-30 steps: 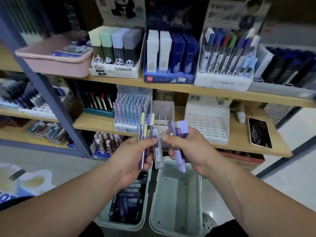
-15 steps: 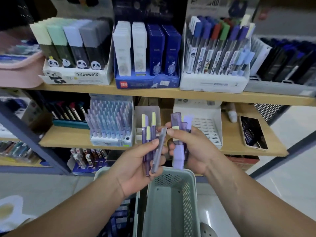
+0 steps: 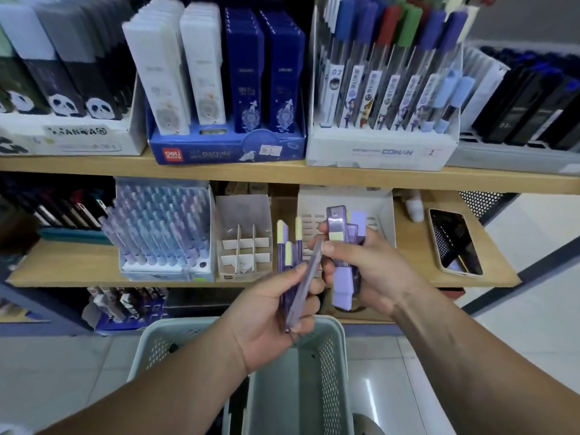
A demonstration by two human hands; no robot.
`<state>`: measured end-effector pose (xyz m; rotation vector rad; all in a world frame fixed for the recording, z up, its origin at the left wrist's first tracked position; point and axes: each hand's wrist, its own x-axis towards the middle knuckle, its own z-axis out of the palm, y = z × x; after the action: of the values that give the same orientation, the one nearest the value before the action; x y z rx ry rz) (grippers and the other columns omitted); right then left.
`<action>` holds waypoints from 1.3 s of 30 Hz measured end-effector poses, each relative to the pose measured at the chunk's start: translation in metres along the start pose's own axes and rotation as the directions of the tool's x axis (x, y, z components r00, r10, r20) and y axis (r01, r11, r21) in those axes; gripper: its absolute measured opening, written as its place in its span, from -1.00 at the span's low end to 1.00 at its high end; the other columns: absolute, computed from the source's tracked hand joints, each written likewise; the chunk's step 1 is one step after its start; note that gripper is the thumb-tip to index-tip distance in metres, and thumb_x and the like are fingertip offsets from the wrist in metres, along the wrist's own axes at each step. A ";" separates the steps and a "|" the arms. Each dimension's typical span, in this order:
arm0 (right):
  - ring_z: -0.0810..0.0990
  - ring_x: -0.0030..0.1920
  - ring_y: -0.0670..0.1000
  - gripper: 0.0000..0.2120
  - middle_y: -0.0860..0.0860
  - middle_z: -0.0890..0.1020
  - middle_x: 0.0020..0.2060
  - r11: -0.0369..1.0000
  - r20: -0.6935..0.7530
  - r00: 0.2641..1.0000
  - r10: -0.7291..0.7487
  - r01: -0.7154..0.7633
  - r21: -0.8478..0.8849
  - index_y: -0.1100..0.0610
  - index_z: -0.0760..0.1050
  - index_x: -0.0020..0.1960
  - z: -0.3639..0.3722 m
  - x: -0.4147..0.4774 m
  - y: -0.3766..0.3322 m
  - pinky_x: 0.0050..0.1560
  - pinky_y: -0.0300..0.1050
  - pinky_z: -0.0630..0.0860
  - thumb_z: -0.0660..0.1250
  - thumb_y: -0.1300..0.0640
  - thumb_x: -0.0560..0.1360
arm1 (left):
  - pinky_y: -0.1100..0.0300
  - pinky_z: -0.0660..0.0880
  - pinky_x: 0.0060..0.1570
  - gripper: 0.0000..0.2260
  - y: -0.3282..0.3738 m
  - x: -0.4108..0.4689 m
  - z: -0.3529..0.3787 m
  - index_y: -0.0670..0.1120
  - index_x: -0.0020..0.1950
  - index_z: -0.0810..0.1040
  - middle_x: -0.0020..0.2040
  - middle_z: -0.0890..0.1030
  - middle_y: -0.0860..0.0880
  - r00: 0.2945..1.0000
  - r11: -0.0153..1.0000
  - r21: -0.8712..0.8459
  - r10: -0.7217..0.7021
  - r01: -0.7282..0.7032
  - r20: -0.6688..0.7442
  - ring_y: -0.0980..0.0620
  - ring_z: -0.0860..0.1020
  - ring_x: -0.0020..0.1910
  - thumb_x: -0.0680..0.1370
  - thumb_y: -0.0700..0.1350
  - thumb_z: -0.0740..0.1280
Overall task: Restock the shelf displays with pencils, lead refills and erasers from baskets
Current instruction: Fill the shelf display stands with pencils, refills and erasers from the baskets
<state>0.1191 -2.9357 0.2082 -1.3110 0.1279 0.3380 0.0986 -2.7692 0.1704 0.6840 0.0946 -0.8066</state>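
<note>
Down at the lower shelf (image 3: 72,265), left hand (image 3: 270,312) and right hand (image 3: 376,271) each grip purple lead refills (image 3: 340,243), divided box (image 3: 243,215) looks unfilled, so most restocking's left

Two pale wooden shelves (image 3: 282,174) run one above the fingers (image 3: 340,246) and one behind them, while glossy white floor tiles (image 3: 533,324) below and right of them catch a light streak (image 3: 368,394).

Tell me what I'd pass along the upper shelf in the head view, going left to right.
Panda-print display box → blue display box of white and navy cases → white box of lead refill tubes → grey tray of black packs.
</note>
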 end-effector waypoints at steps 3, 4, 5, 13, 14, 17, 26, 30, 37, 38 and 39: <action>0.52 -0.41 0.00 -0.78 0.08 0.62 -0.30 1.000 -0.097 0.995 0.020 -0.020 -0.004 0.10 0.63 0.00 -0.009 0.003 0.004 -0.34 -0.12 0.50 0.51 0.30 0.39 | 0.29 0.19 -0.53 -0.78 -0.006 0.014 0.003 -0.17 0.10 0.66 -0.28 0.53 -0.03 0.982 0.993 0.120 0.008 0.016 -0.190 0.11 0.30 -0.48 0.59 -0.09 0.29; 0.52 -0.41 0.01 -0.80 0.09 0.61 -0.32 1.000 -0.150 0.989 0.020 -0.022 -0.006 0.12 0.62 0.00 -0.013 0.005 0.005 -0.32 -0.12 0.49 0.49 0.31 0.43 | 0.28 0.21 -0.53 -0.77 -0.008 0.020 0.003 -0.18 0.14 0.65 -0.27 0.58 -0.08 0.951 0.982 0.188 0.048 0.011 -0.306 0.09 0.32 -0.47 0.60 -0.11 0.28; 0.53 -0.41 0.01 -0.82 0.10 0.61 -0.32 1.000 -0.208 0.978 0.018 -0.020 -0.005 0.13 0.61 0.01 -0.017 0.006 0.005 -0.32 -0.12 0.49 0.48 0.31 0.44 | 0.27 0.24 -0.53 -0.79 -0.009 0.025 0.002 -0.19 0.16 0.62 -0.24 0.63 -0.14 0.897 0.965 0.264 0.112 0.004 -0.426 0.06 0.35 -0.47 0.61 -0.13 0.29; 0.64 -0.39 0.02 -0.86 0.17 0.62 -0.31 0.996 -0.590 0.803 -0.081 0.083 -0.023 0.17 0.54 -0.15 -0.061 0.001 0.003 -0.41 -0.16 0.51 0.50 0.31 0.46 | 0.12 0.46 -0.33 -0.94 -0.012 0.051 -0.020 0.03 -0.02 0.52 -0.09 0.66 -0.15 0.712 0.578 0.816 0.561 0.028 -0.422 -0.04 0.50 -0.33 0.63 -0.03 0.30; 0.63 -0.39 0.05 -0.85 0.20 0.59 -0.32 0.995 -0.608 0.789 -0.088 0.100 -0.014 0.18 0.53 -0.16 -0.064 -0.001 0.004 -0.41 -0.16 0.53 0.49 0.33 0.46 | 0.13 0.48 -0.35 -0.94 -0.013 0.055 -0.020 0.02 -0.01 0.50 -0.08 0.66 -0.16 0.702 0.574 0.818 0.568 0.036 -0.430 -0.05 0.52 -0.34 0.63 -0.03 0.29; 0.63 -0.43 0.04 -0.86 0.18 0.59 -0.34 0.991 -0.645 0.758 -0.092 0.132 0.014 0.21 0.52 -0.14 -0.070 -0.002 0.004 -0.45 -0.19 0.53 0.47 0.36 0.47 | 0.05 0.64 -0.19 -0.96 -0.017 0.073 -0.027 0.01 0.01 0.50 -0.07 0.66 -0.09 0.624 0.564 0.823 0.620 0.066 -0.475 -0.11 0.64 -0.20 0.61 -0.05 0.29; 0.64 -0.41 0.03 -0.84 0.15 0.60 -0.42 0.991 -0.637 0.759 -0.135 0.119 -0.068 0.17 0.53 -0.18 -0.074 0.005 0.015 -0.39 -0.09 0.53 0.48 0.32 0.48 | 0.26 0.39 -0.39 -0.79 -0.026 0.102 -0.029 -0.13 0.09 0.54 -0.04 0.65 -0.09 0.402 0.449 0.865 0.766 0.224 -0.502 -0.08 0.61 -0.11 0.50 -0.14 0.44; 0.67 -0.40 0.00 -0.86 0.07 0.62 -0.48 0.989 -0.643 0.753 -0.142 0.129 -0.068 0.17 0.54 -0.14 -0.078 0.008 0.015 -0.27 0.02 0.57 0.48 0.31 0.48 | 0.28 0.37 -0.37 -0.82 -0.025 0.101 -0.029 -0.12 0.08 0.54 -0.09 0.62 -0.05 0.388 0.421 0.880 0.791 0.218 -0.474 -0.05 0.59 -0.14 0.51 -0.16 0.44; 0.69 -0.29 0.03 -0.79 0.03 0.68 -0.28 0.955 -0.597 0.745 -0.296 0.212 -0.209 0.04 0.57 -0.12 -0.068 0.008 0.008 -0.21 -0.01 0.61 0.50 0.32 0.47 | 0.17 0.53 -0.24 -0.86 -0.030 0.093 -0.034 -0.04 -0.09 0.50 -0.15 0.64 -0.03 0.390 0.440 0.882 0.792 0.169 -0.470 -0.07 0.61 -0.18 0.45 -0.24 0.41; 0.69 -0.28 0.04 -0.80 0.05 0.69 -0.26 0.944 -0.582 0.744 -0.328 0.229 -0.239 0.04 0.58 -0.09 -0.065 0.007 0.006 -0.20 0.01 0.62 0.50 0.31 0.46 | 0.14 0.57 -0.24 -0.85 -0.031 0.090 -0.035 -0.03 -0.12 0.51 -0.17 0.64 -0.01 0.402 0.474 0.869 0.774 0.143 -0.488 -0.05 0.62 -0.20 0.44 -0.24 0.42; 0.67 -0.29 0.07 -0.80 0.05 0.70 -0.25 0.932 -0.565 0.743 -0.359 0.247 -0.267 0.05 0.58 -0.06 -0.062 0.007 0.003 -0.22 0.03 0.61 0.50 0.31 0.46 | 0.09 0.62 -0.22 -0.83 -0.034 0.086 -0.036 -0.01 -0.14 0.52 -0.20 0.65 0.00 0.419 0.516 0.850 0.751 0.111 -0.511 -0.05 0.63 -0.22 0.42 -0.25 0.42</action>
<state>0.1304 -2.9938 0.1871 -1.5536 0.4290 -0.3819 0.1420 -2.8187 0.0958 1.9295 0.5094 0.1319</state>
